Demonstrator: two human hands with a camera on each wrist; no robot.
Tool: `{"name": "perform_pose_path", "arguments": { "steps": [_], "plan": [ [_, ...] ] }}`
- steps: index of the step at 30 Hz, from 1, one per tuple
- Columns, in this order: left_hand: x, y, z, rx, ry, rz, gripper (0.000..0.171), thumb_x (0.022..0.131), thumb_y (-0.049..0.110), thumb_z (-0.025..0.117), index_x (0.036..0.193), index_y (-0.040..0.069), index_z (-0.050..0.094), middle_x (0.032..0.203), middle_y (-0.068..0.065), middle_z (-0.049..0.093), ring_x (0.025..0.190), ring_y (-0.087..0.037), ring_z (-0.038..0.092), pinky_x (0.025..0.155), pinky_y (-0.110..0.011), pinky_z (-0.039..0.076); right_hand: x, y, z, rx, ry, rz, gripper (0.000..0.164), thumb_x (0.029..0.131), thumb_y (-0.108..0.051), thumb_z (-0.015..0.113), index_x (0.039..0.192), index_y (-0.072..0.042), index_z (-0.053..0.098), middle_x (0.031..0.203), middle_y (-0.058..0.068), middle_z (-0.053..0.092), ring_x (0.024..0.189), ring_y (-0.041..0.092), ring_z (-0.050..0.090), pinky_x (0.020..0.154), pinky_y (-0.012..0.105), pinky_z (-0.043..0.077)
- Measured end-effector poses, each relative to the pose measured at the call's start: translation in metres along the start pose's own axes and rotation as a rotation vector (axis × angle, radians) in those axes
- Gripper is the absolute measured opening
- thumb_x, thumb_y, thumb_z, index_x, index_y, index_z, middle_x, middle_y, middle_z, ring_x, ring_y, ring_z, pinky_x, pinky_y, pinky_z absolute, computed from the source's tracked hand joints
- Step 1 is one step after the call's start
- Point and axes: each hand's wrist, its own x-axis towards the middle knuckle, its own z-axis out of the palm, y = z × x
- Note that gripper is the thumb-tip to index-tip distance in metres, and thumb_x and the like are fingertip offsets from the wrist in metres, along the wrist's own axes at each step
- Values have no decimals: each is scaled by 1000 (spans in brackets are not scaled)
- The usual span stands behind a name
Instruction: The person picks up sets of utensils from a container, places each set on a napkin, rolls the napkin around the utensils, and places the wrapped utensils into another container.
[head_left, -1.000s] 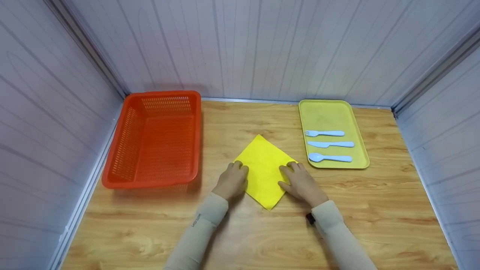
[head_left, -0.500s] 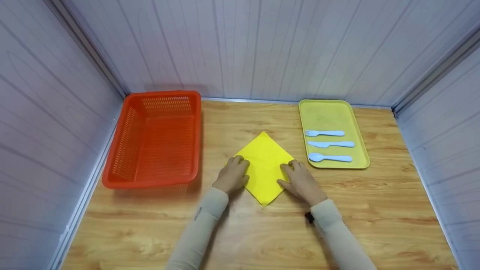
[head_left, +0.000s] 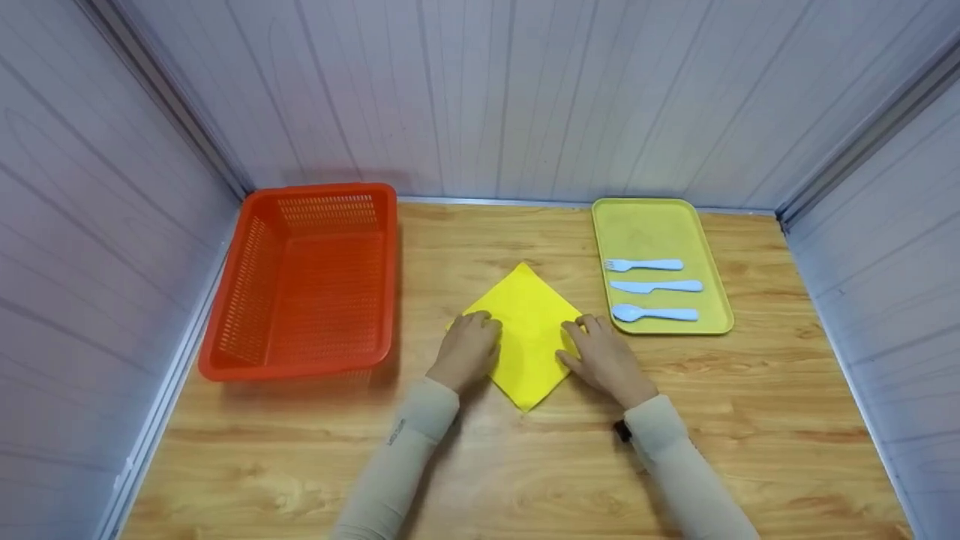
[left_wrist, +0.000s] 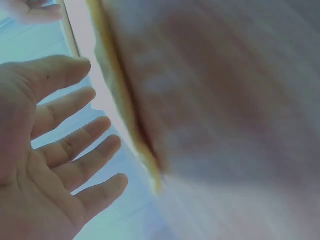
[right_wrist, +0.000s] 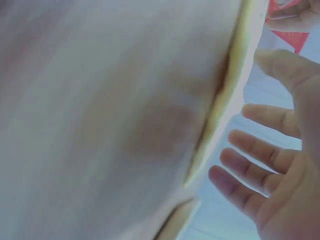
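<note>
A yellow square cloth (head_left: pixel 531 330) lies flat on the wooden table, turned so that one corner points away and one toward the person. At its left corner rests the left hand (head_left: pixel 466 346), fingertips on the cloth; the right hand (head_left: pixel 604 356) touches the opposite side near the right corner. Both hands have slightly bent, spread fingers. In the left wrist view, the left hand's fingers (left_wrist: pixel 75 137) reach toward the cloth's edge (left_wrist: pixel 131 110) without curling round it. The right wrist view gives the same for the right hand's fingers (right_wrist: pixel 262 155) beside the cloth's edge (right_wrist: pixel 220 100).
An orange-red plastic basket (head_left: pixel 390 300) with slotted walls stands at the left. To the right lies a yellow-green tray (head_left: pixel 649 225) bearing a light blue fork (head_left: pixel 652 265), knife (head_left: pixel 667 286) and spoon (head_left: pixel 660 314). Panelled walls (head_left: pixel 465 97) enclose the table at the back and both sides.
The cloth has turned slightly and slid a little away from the person, its near and far corners now almost in line. Both hands stayed on it. The head view has shifted slightly.
</note>
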Motion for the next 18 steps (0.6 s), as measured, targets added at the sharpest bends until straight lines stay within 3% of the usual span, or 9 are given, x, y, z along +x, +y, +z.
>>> {"name": "perform_pose_path", "arguments": {
  "steps": [5,9,13,18],
  "plan": [
    [19,28,-1,33,17,76,24,100,14,60,120,4,69,123,-16,64,116,-31,59,102,-42,45,-5,29,-13,-3,187,-69,27,92,-14,73,113,1,66,99,18,62,88,36,60,71,45,54],
    [36,58,4,57,5,159,30,100,19,61,126,6,66,128,-16,62,119,-31,58,102,-40,46,-11,61,-26,-11,268,-48,17,87,-4,76,101,1,67,89,16,62,78,36,60,62,46,54],
    [53,87,13,86,-62,202,38,100,24,59,135,9,62,135,-16,57,126,-29,54,105,-41,44,-16,92,-34,-23,258,9,16,85,1,75,98,2,66,87,16,61,76,37,59,58,47,52],
    [73,119,29,134,-191,197,43,105,26,49,146,15,51,148,-15,46,137,-28,43,110,-48,37,-23,121,-38,-31,144,83,21,84,0,76,103,3,67,90,19,61,81,40,60,61,49,52]
  ]
}}
